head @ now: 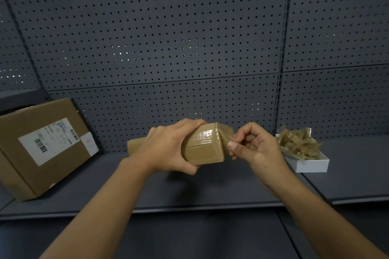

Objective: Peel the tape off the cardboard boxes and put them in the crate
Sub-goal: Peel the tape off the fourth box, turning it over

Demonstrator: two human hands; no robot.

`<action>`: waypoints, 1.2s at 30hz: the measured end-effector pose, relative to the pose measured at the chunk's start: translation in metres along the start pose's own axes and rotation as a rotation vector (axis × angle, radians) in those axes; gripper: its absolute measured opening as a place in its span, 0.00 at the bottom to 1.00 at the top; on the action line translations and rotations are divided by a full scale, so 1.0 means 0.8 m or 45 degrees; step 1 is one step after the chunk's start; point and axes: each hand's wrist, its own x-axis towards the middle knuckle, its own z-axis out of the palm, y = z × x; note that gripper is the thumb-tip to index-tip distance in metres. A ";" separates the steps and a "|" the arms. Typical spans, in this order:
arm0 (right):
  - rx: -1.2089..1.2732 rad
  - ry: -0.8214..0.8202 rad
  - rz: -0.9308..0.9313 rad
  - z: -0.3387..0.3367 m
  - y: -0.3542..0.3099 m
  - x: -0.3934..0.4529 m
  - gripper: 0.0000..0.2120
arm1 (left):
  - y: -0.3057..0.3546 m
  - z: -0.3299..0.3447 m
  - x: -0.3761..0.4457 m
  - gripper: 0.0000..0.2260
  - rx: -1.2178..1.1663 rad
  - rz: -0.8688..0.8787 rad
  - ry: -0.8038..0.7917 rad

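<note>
1. The left hand (pixel 168 145) gripped a small box (pixel 203 147) from above, fingers curled over its far edge and thumb beneath, holding it in the air above the shelf (pixel 189 193).
2. The right hand (pixel 255 149) pinched a strip of tape (pixel 226 136) between thumb and fingertips at the box's right end, its other fingers curled in.
3. The box was plain brown cardboard, oblong, with glossy clear tape across its top; the pinched strip stood lifted off the right end, translucent and creased.
4. A larger box (pixel 44 145) of the same brown cardboard sat at the left on the shelf, tilted against the back wall, with a white label (pixel 52 141) bearing barcodes.
5. At the right a low white tray (pixel 309 164) stood on the shelf, heaped with crumpled, yellowish scraps (pixel 296 143) of tape.
6. The shelf was smooth dark grey metal; behind it rose a grey pegboard (pixel 168 48), evenly perforated.
7. Both forearms reached in from below, bare, converging on the small box at mid-frame.
</note>
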 end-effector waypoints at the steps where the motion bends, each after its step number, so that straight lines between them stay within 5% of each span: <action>1: 0.043 0.021 0.043 -0.002 -0.001 0.002 0.11 | 0.001 0.000 0.002 0.46 0.003 0.003 0.001; 7: -0.257 -0.075 0.172 -0.004 -0.017 0.011 0.10 | 0.007 0.000 0.020 0.46 0.023 -0.022 0.028; 9: -0.405 -0.145 0.143 -0.003 -0.020 0.012 0.19 | 0.007 0.000 0.023 0.46 0.034 -0.032 0.040; 12: -0.535 -0.161 0.020 -0.004 -0.015 0.017 0.19 | 0.012 0.000 0.026 0.46 0.056 -0.027 0.049; 25: -0.583 -0.263 -0.046 -0.039 -0.035 0.020 0.15 | 0.028 0.002 0.043 0.48 0.061 0.005 -0.115; 30: -0.434 -0.418 0.033 -0.016 -0.049 -0.005 0.13 | 0.060 0.033 0.063 0.46 0.300 0.041 -0.145; 36: -0.503 -0.333 -0.063 -0.032 -0.054 -0.013 0.12 | 0.058 0.039 0.079 0.47 0.268 0.063 -0.114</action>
